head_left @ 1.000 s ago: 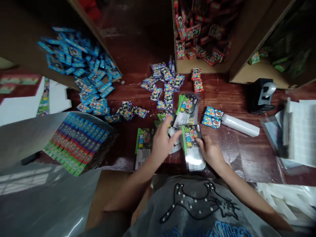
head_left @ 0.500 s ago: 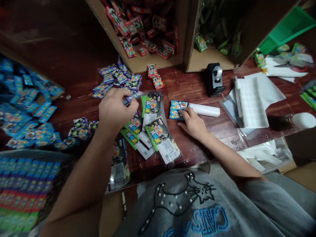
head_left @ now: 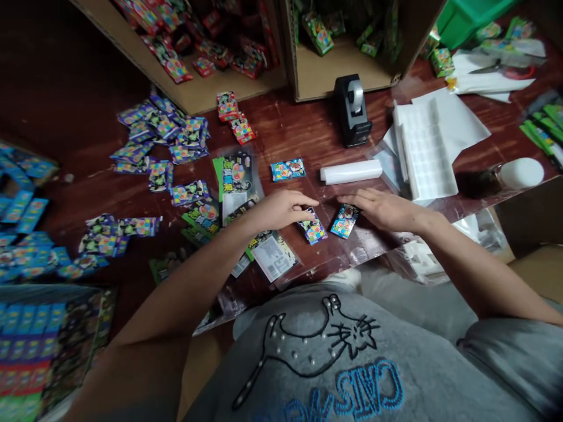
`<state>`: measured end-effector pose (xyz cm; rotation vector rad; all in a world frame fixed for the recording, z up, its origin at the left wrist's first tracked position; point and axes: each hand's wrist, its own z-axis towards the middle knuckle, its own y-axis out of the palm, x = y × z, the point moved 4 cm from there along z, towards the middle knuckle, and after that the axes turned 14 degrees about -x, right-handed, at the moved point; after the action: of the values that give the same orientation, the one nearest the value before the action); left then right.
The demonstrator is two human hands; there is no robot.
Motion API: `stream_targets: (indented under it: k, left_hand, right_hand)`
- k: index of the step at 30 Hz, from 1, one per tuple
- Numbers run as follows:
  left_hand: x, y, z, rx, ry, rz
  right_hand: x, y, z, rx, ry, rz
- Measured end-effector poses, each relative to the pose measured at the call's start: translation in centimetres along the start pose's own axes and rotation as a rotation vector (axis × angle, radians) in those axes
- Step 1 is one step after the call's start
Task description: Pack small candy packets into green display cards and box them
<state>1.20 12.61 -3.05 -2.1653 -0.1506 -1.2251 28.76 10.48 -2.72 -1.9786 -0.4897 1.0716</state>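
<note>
Near the table's front edge, my left hand point(head_left: 284, 209) pinches the upper end of a small purple candy packet point(head_left: 314, 230). To its right, a small blue candy packet point(head_left: 345, 221) lies tilted on the table. My right hand point(head_left: 373, 208) rests at that packet's upper edge, fingers stretched out and fairly flat; its thumb is hidden. Another blue candy packet point(head_left: 288, 169) lies just beyond my left hand. Under and beside my left forearm are several black-and-green printed bags point(head_left: 237, 173), partly covered by the arm. A white roll point(head_left: 352, 172) lies beyond my right hand.
Purple packets point(head_left: 162, 126) are heaped at left, beside blue packets point(head_left: 26, 205). Two red packets point(head_left: 235, 117) lie before a cardboard box point(head_left: 176, 99) of red ones. A black tape dispenser point(head_left: 353, 111), white trays point(head_left: 424, 149) and a white-capped bottle point(head_left: 521, 174) stand to the right.
My left hand has come right from the purple pile with a packet, down to the table. My right hand's blue packets are now apart, one near it and one farther back. The view has shifted.
</note>
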Motion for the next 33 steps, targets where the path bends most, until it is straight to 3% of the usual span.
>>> stream_targets:
  k: [4,8,12,17,22,27,30,33]
  left_hand:
    - [1.3,1.7,-0.6,0.12,-0.061,0.322]
    - [2.2,4.3,-0.7,0.112,-0.164,0.519]
    - [2.8,6.2,-0.2,0.074,-0.131,0.531]
    - [2.6,7.1,-0.3,0.094,-0.077,0.492]
    - [2.0,7.6,-0.2,0.111,-0.092,0.468]
    - [2.9,6.5,-1.8,0.089,-0.066,0.545]
    - [3.1,4.3,-5.6,0.054,0.041,0.703]
    - [1.9,2.6,-9.5,-0.038,0.115,0.815]
  right_hand:
    - [-1.3,1.8,-0.5,0.102,0.155,-0.046]
    - [-2.4,4.1,0.3,0.182,0.297,-0.034]
    - [-2.4,5.1,0.9,0.201,0.12,0.038]
    - [-2.6,3.7,0.5,0.257,-0.104,0.209]
    - [-2.3,4.3,-0.5,0.383,-0.118,0.307]
    - [-1.0,6.3,-2.2,0.262,0.07,0.108]
    - [-1.0,6.0,-2.4,0.225,0.061,0.04]
    - [-1.2,5.9,-0.4,0.2,-0.028,0.017]
